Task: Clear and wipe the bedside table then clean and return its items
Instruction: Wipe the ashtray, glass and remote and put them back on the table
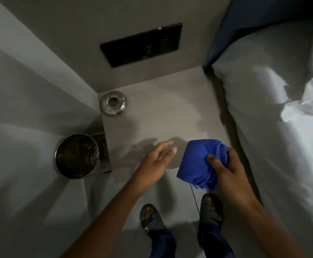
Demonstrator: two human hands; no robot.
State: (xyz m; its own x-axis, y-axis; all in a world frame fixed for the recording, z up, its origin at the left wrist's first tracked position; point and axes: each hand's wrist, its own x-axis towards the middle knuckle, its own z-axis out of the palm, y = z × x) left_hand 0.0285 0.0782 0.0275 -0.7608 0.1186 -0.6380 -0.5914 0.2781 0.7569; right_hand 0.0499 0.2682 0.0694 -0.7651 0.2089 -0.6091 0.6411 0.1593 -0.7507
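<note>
The grey bedside table [161, 116] fills the middle of the head view, between a wall and the bed. A round glass ashtray [113, 103] stands in its far left corner. My right hand [224, 164] grips a bunched blue cloth [198, 162] over the table's near right corner. My left hand [157, 159] hovers over the near edge, fingers spread and blurred, holding nothing. Part of the tabletop's right side looks darker, as if damp.
A shiny metal bin [76, 155] stands on the floor left of the table. A bed with white sheets [273, 108] lies along the right. A black panel [142, 44] is set in the wall behind. My sandalled feet [152, 218] stand on the floor below.
</note>
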